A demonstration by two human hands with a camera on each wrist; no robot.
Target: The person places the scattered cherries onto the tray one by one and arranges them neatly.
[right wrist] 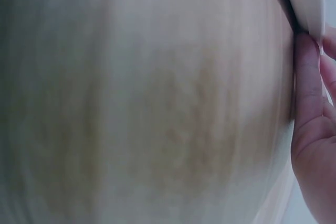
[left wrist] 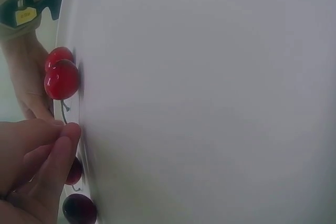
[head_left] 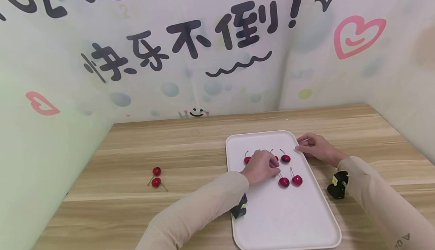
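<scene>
Over a white tray (head_left: 282, 219), my left hand (head_left: 261, 167) pinches the thin stem of a red cherry (head_left: 283, 182) between thumb and forefinger. The left wrist view shows this cherry (left wrist: 62, 80) at the fingertips, its stem running into the pinch. Close beside it lies another cherry (head_left: 297, 180). Farther back on the tray is a row of cherries, including one at the right (head_left: 286, 158) and one at the left (head_left: 247, 160); my left hand partly hides the row. My right hand (head_left: 316, 148) grips the tray's far right edge, thumb (right wrist: 307, 72) against the rim's outer side.
Two more cherries with stems, one (head_left: 156, 171) behind the other (head_left: 156, 182), lie on the wooden table (head_left: 119, 204) left of the tray. A printed wall cloth (head_left: 190, 87) stands behind the table. Each wrist carries a black camera mount (head_left: 338, 185).
</scene>
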